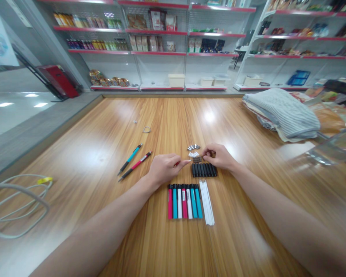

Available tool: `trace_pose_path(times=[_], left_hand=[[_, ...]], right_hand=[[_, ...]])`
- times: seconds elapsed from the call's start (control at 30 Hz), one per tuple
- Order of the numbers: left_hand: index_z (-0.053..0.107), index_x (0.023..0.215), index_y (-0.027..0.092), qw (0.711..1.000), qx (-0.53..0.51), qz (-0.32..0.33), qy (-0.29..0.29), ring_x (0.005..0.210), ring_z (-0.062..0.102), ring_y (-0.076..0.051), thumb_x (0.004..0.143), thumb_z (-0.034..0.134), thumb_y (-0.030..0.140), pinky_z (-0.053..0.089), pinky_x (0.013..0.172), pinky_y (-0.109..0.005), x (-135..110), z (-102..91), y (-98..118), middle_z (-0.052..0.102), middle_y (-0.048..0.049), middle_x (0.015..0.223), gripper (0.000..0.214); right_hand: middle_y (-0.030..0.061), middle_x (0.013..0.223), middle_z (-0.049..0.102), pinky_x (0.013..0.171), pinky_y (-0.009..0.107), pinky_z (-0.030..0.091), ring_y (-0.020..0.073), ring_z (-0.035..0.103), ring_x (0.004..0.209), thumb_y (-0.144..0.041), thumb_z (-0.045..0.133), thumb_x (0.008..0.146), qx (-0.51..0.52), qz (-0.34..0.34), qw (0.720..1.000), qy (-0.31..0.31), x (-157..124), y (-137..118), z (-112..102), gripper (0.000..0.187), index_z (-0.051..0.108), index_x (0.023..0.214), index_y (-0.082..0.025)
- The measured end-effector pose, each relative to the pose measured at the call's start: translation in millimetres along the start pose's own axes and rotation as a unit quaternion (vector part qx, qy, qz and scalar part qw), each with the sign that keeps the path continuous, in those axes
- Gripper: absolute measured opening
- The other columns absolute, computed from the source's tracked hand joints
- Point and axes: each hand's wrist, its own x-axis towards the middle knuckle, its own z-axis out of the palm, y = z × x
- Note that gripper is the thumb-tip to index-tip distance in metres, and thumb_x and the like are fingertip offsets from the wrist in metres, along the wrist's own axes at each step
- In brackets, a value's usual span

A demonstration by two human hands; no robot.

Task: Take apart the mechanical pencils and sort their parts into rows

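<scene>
Pen parts lie sorted on a wooden table [103, 138]. My left hand [165, 167] is closed in a pinch on a thin red-and-white pen part pointing right. My right hand [219, 156] is closed, its fingertips pinching at a small dark pile of springs [196, 158]. Between the hands lie small white tips [193, 154] and silver metal tips [193, 147]. In front of the hands sits a row of black grips [204, 170]. Nearer me lie several red, teal and white barrels [185, 201] and white refills [207, 202].
Two assembled pens, one teal [130, 158] and one red [135, 165], lie left of my hands. A rubber band [146, 129] lies further back. Folded cloths [285, 113] are stacked at the right, a white cable [14, 204] coils at the left edge. Store shelves [158, 54] stand behind.
</scene>
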Motion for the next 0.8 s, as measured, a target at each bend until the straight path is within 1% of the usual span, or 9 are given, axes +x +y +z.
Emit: trace_pose_path(times=[0.33, 0.57, 0.63, 0.67, 0.77, 0.8], left_hand=[[0.048, 0.056, 0.016, 1.000, -0.005, 0.000, 0.007, 0.050, 0.041, -0.009, 0.091, 0.045, 0.048, 0.027, 0.051, -0.025, -0.4, 0.1, -0.2, 0.050, 0.0002, 0.054, 0.047], [0.047, 0.057, 0.016, 1.000, -0.013, -0.001, -0.006, 0.052, 0.043, -0.009, 0.091, 0.045, 0.046, 0.027, 0.051, -0.025, -1.1, 1.4, -1.7, 0.051, 0.0001, 0.056, 0.045], [0.049, 0.060, 0.016, 1.000, -0.015, -0.008, -0.008, 0.053, 0.044, -0.010, 0.092, 0.044, 0.044, 0.028, 0.052, -0.025, -1.5, 1.5, -2.1, 0.053, -0.0007, 0.058, 0.043], [0.050, 0.061, 0.016, 1.000, -0.016, -0.012, -0.008, 0.054, 0.045, -0.010, 0.093, 0.043, 0.043, 0.028, 0.053, -0.025, -1.6, 1.4, -2.3, 0.054, -0.0012, 0.060, 0.042], [0.052, 0.064, 0.016, 1.000, -0.017, -0.010, -0.008, 0.055, 0.047, -0.010, 0.093, 0.043, 0.041, 0.029, 0.053, -0.025, -1.2, 0.9, -2.2, 0.056, -0.0020, 0.062, 0.040], [0.052, 0.064, 0.017, 1.000, -0.017, -0.004, -0.010, 0.055, 0.048, -0.010, 0.093, 0.043, 0.041, 0.029, 0.053, -0.025, -1.0, 0.8, -2.0, 0.056, -0.0019, 0.062, 0.040]], right_hand=[[-0.0019, 0.063, 0.055, 0.057, 0.023, 0.036, 0.0099, 0.048, 0.056, -0.023, 0.062, 0.073, 0.003, 0.010, 1.000, -0.003, -0.3, -1.2, 0.4, 0.009, 0.066, 0.078, -0.016], [-0.0017, 0.063, 0.055, 0.056, 0.023, 0.036, 0.0103, 0.048, 0.056, -0.025, 0.061, 0.076, -0.010, 0.004, 1.000, -0.016, 0.2, 1.0, 0.4, 0.010, 0.064, 0.078, -0.017], [-0.0005, 0.064, 0.055, 0.057, 0.025, 0.037, 0.0119, 0.049, 0.059, -0.025, 0.059, 0.078, -0.026, -0.014, 1.000, 0.003, -0.7, -1.9, -1.2, 0.010, 0.064, 0.079, -0.017], [0.0006, 0.067, 0.056, 0.060, 0.027, 0.039, 0.0133, 0.050, 0.062, -0.025, 0.058, 0.079, -0.037, -0.032, 0.998, 0.025, -1.2, -4.9, -2.1, 0.010, 0.063, 0.081, -0.017], [0.0053, 0.079, 0.059, 0.073, 0.034, 0.042, 0.0191, 0.053, 0.078, -0.023, 0.059, 0.079, -0.073, -0.116, 0.985, 0.105, -2.8, -19.9, -3.4, 0.015, 0.062, 0.092, -0.016], [0.0066, 0.083, 0.061, 0.076, 0.036, 0.042, 0.0204, 0.053, 0.082, -0.023, 0.060, 0.079, -0.083, -0.148, 0.979, 0.113, -3.4, -26.3, -2.7, 0.018, 0.062, 0.095, -0.016]])
